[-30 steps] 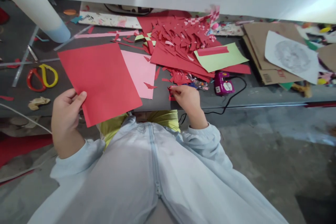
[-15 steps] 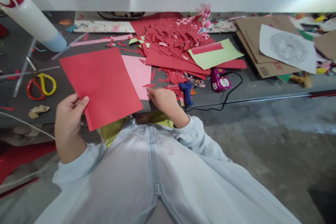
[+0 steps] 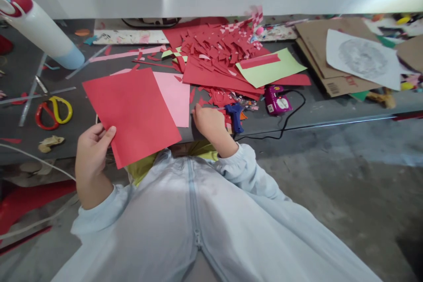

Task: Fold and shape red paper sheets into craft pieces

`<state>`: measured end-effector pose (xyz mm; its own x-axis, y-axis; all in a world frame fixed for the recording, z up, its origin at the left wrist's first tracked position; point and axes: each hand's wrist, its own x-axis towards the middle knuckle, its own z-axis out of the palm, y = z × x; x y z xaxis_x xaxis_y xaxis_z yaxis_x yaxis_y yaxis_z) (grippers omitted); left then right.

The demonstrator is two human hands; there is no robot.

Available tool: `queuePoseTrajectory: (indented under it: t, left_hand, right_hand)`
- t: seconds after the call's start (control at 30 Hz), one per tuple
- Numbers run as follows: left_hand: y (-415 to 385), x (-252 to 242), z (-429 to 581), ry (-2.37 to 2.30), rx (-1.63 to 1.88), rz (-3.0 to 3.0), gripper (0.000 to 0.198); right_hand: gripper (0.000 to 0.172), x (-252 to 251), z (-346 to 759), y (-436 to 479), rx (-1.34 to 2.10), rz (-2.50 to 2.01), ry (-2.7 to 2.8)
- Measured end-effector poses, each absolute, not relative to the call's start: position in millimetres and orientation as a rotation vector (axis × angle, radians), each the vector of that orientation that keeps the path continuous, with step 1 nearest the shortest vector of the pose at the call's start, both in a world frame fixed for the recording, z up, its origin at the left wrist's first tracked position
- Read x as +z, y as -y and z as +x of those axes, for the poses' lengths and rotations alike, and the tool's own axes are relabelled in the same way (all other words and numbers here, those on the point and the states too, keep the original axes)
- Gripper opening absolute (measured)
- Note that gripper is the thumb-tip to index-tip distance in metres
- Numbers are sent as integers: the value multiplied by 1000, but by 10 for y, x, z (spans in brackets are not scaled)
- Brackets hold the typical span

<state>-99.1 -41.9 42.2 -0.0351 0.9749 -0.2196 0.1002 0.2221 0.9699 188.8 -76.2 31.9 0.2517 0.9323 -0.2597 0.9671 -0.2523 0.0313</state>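
Observation:
My left hand (image 3: 94, 154) pinches the lower left edge of a red paper sheet (image 3: 135, 114), thumb on top, and holds it tilted over the table's near edge. Partly beneath it lies a pink sheet (image 3: 175, 97). Just right of the pink sheet, my right hand (image 3: 209, 124) is closed, fingertips pressed together at a small red paper scrap (image 3: 200, 102); the fingers hide part of their grip. Beside that hand are a blue glue gun (image 3: 235, 116) and small red paper cuttings (image 3: 220, 95).
Behind lies a heap of red paper strips (image 3: 214, 44), with a light green sheet (image 3: 287, 68) and purple box (image 3: 277, 101) to its right. Cardboard (image 3: 313, 48) lies farther right. Scissors (image 3: 54, 112) and a white bottle (image 3: 49, 31) are on the left.
My right hand has moved slightly right, off the pink sheet, and the red scrap there has gone with it. The red sheet in my left hand has shifted slightly right and down.

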Motion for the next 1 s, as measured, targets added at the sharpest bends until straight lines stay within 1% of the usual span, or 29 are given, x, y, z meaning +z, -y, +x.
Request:
queuePoseTrajectory:
  t: [0.1,0.27,0.43,0.57,0.73,1.0]
  left_hand:
    - [424,429,-991,-1415,1005,1095,39]
    - [417,412,-951,-1401,981,1103,39]
    - [424,402,-884,-1385,956,1121,39]
    - [442,388,-884,-1380,954,1124,41]
    - [441,364,-905,-1373,940,1123,42]
    - [446,370,-816,-1333,913,1174,41]
  right_hand:
    - [41,317,1945,775,-267,2401,-1693]
    - [38,335,1914,735,-310,2399,-1735]
    - [44,308,1868,551,-319,2405,-1768]
    - [43,269,1866,462,-345,2413,-1764]
    - [51,215,1904,477,-342,2471,-1684]
    - [52,212,1890,445,-365,2476,-1714]
